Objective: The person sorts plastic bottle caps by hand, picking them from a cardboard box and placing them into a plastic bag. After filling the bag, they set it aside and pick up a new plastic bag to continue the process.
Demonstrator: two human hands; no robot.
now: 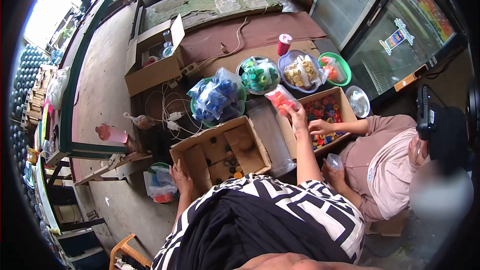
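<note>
My right hand (298,119) is closed on a clear plastic bag of red-orange bottle caps (281,99), held up over the gap between two cardboard boxes. At the near left, my left hand (181,179) grips the side wall of a cardboard box (192,162). Several dark, grey and orange caps (231,162) lie loose in that box. To the right, a second cardboard box (341,97) holds many red, blue and yellow caps (322,112). A co-worker's hand (320,127) reaches into it, and their other hand holds an unfilled clear bag (335,161).
Behind the boxes stand basins of bagged caps: blue (217,95), green (257,75), tan (302,72) and orange (332,69). A pink tumbler (284,44), white cables (172,116) and an open carton (150,72) are farther back. A pink bottle (112,133) stands left.
</note>
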